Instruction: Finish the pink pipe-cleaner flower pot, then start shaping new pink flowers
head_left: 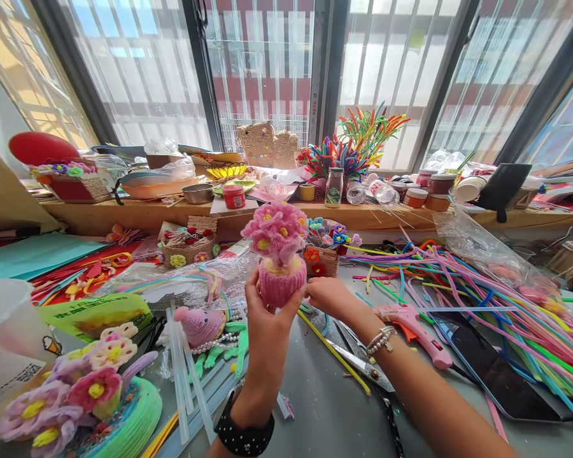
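Observation:
My left hand (272,318) is closed around a small pink fuzzy flowerpot (282,284), held upright above the table. A bunch of pink pipe-cleaner flowers (274,232) with yellow centres rises from the pot. At the pot's right side is my right hand (328,296), its fingers curled in. The fingertips are partly hidden, so what they pinch, if anything, does not show. Below the hands, a yellow pipe cleaner (337,353) runs diagonally near open scissors (363,364). A pink hot glue gun (420,331) lies right of my right wrist.
Pipe cleaners (496,299) cover the table's right side, beside a dark phone (491,362). Clear glue sticks (184,375), a pink knitted hat shape (200,326) and a flower piece (95,391) are at left. Jars (334,187) and craft supplies crowd the windowsill.

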The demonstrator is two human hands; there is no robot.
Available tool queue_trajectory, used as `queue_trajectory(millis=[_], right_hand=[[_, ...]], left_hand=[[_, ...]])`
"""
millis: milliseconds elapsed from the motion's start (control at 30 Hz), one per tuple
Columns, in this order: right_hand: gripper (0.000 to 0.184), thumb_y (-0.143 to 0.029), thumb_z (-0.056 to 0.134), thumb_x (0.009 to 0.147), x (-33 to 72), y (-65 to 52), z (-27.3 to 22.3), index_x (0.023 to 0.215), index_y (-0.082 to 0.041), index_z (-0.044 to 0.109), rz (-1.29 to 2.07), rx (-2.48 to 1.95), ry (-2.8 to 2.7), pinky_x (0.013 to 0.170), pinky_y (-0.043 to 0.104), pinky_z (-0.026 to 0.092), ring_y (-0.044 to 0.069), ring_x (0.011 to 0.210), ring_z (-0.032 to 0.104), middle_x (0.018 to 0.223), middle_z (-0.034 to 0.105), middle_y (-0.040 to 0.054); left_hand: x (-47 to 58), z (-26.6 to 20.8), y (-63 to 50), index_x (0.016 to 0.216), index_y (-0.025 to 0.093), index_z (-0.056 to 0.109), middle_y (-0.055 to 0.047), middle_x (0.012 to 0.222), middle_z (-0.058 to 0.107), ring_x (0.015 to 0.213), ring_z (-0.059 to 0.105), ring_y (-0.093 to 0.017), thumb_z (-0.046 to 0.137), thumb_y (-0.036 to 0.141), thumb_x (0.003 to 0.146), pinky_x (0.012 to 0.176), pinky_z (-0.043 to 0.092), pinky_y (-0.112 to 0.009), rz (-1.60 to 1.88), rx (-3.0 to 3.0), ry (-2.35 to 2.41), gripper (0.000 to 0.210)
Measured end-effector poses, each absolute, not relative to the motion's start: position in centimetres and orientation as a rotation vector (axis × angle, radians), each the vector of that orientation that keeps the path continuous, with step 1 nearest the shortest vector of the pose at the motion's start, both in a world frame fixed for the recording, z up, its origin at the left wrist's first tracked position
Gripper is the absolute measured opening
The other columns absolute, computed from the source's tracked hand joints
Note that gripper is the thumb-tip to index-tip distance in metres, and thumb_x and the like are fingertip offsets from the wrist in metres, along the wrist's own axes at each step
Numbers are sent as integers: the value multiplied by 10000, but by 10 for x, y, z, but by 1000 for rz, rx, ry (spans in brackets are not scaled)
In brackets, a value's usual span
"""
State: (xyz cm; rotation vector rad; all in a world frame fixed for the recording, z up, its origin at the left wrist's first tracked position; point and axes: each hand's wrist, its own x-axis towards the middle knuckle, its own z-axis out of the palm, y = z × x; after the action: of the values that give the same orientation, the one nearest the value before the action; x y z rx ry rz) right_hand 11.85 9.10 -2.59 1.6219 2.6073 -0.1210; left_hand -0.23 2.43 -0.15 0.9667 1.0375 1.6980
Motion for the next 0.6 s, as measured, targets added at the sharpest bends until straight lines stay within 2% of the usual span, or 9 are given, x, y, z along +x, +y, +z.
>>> queue_trajectory(millis=[333,500,600], right_hand=[[261,-301,500,861,119,91,-31,1084,-172,541,-288,1808,2627,769,373,487,172,911,578,1095,569,65],[114,-213,536,823,140,78,-19,835,-130,612,-530,1980,2806,726,309,484,139,781,601,837,647,36],[83,-187,550,779,151,65,-12,782,-137,616,-801,2017,2934,624,217,476,108,680,607,762,668,25]], left_hand=[[-3,-1,23,1193,218,390,-82,1191,537,1052,537,-202,751,237,566,920,391,-333,1694,966,1019,723],[-2,-1,23,1177,216,407,-73,1172,547,1042,543,-193,751,242,564,915,392,-319,1681,951,1029,703],[-2,-2,22,1188,217,396,-72,1158,556,1022,550,-186,741,244,578,899,400,-313,1651,970,1022,702]])
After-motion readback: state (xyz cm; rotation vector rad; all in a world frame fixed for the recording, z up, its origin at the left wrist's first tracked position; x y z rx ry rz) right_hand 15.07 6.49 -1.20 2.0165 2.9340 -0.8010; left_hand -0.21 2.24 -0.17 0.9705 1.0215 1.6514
